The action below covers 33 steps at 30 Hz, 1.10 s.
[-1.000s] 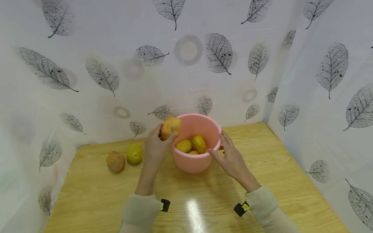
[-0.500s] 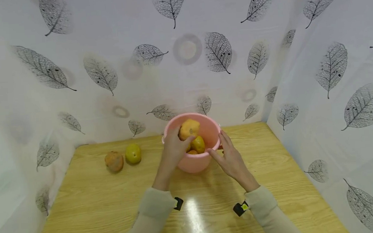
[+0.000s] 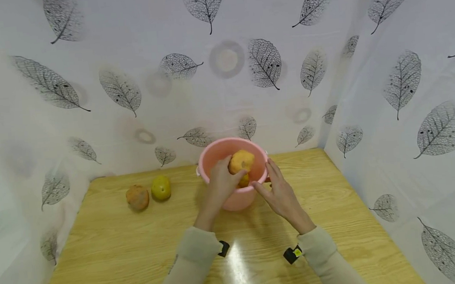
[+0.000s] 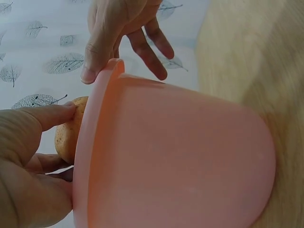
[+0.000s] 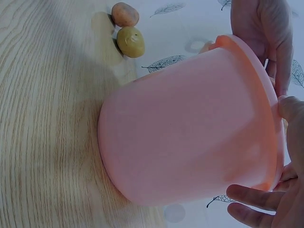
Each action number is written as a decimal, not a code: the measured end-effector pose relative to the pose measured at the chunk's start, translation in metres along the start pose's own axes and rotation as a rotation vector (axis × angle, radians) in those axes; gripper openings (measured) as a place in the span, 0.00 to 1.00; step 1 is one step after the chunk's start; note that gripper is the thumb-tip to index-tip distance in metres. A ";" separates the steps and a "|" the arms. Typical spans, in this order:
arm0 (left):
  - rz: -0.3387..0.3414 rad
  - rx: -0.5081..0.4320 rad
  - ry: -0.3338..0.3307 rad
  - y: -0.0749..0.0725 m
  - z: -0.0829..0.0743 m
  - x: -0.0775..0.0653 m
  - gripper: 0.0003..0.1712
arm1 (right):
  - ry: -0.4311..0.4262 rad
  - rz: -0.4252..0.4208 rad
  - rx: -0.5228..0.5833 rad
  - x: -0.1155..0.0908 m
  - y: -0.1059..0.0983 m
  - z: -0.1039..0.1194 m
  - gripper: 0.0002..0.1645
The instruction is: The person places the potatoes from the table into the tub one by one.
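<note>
My left hand [image 3: 221,180] reaches over the near left rim of a pink plastic bucket [image 3: 237,201]. Its thumb and fingers grip a tan-orange pomegranate [image 3: 242,161], held at the mouth of the bucket. Below it, part of a yellow fruit [image 3: 244,181] shows inside; the other contents are hidden by the hand and pomegranate. On the opposite side, my right hand [image 3: 282,198] rests against the bucket, thumb on the near rim and fingers fairly straight along the right side. The left wrist view shows the pomegranate [image 4: 69,135] partly behind the rim.
On the table's left side lie a brownish-orange pomegranate [image 3: 138,198] and a yellow-green round fruit [image 3: 161,188], side by side. The wooden table [image 3: 128,254] meets a white leaf-printed curtain [image 3: 149,94] at the back and on both sides.
My left hand has carried the pomegranate rightward from the bucket's left rim, over the opening and slightly lower. The right hand has stayed in place against the bucket.
</note>
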<state>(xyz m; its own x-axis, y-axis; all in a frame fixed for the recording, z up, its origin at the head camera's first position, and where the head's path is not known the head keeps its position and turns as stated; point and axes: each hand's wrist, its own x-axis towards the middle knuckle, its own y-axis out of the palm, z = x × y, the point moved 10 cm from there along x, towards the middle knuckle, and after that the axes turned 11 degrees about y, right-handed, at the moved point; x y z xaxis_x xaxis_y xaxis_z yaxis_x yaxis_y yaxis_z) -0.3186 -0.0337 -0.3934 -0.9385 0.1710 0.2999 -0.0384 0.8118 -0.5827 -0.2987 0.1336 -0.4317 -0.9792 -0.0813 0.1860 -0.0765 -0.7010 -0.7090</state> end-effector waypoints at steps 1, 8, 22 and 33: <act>0.006 0.004 0.005 0.001 -0.001 0.000 0.37 | 0.000 0.000 0.000 0.000 0.000 0.000 0.51; 0.048 0.009 -0.012 0.005 -0.001 0.001 0.39 | 0.003 0.000 -0.004 0.001 0.001 0.001 0.51; 0.047 -0.006 0.027 0.006 0.001 -0.001 0.35 | -0.021 -0.007 0.009 0.000 0.001 0.002 0.50; -0.121 -0.055 0.038 -0.032 0.015 -0.009 0.30 | -0.018 -0.011 0.029 0.000 0.000 0.002 0.50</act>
<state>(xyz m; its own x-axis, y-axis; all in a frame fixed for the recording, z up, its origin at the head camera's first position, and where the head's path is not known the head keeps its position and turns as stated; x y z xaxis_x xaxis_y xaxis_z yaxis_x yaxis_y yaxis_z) -0.3146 -0.0701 -0.3887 -0.9145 0.0904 0.3943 -0.1302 0.8570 -0.4986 -0.2984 0.1322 -0.4303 -0.9746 -0.0862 0.2066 -0.0817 -0.7223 -0.6867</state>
